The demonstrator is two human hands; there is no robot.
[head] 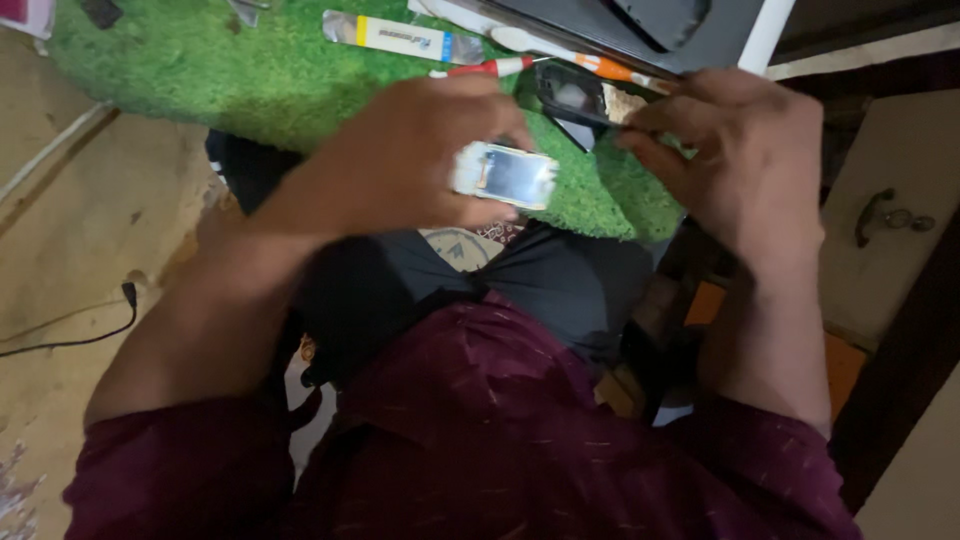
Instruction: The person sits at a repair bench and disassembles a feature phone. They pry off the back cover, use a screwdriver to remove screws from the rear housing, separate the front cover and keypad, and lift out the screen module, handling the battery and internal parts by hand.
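While both hands grip, left hand (400,160) pinching small silvery part (507,175), right hand (740,150) holding dark frame (580,97), green mat (250,70), tan floor (90,230)

Green mat (250,70) with glue tube (400,38), screwdriver (490,68)

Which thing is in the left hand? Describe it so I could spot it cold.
Find the green mat on the work surface. At its near edge, the left hand grips a small pale rectangular part with a shiny face. The dark frame in the right hand is black.
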